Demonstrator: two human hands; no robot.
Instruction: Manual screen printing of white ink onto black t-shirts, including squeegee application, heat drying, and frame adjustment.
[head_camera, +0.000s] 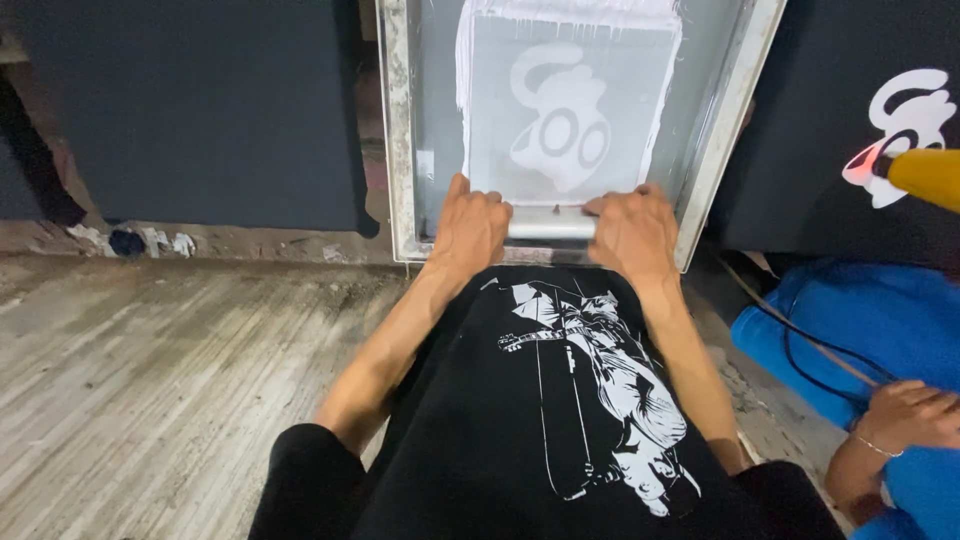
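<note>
I see my left hand (470, 225) and right hand (632, 232) both closed around a grey squeegee bar (551, 228), one at each end, knuckles up. The bar lies across the near end of a metal-framed printing screen (398, 130), just inside the near rail of the frame. White ink (568, 15) is smeared along the far edge of the mesh and down both sides of a pale cartoon figure (560, 115) in the mesh. The frame's left and right rails sit close outside my hands, so there is little room sideways; the far stretch of mesh is open. To the left a dark cloth panel (200, 110) lies on the desk (150, 340), its near edge well apart from my left forearm. On the right another person's hand (905, 415) rests on blue cloth (880, 320), near my right elbow, and a yellow tool (925, 175) points over a printed black shirt (820, 120).
</note>
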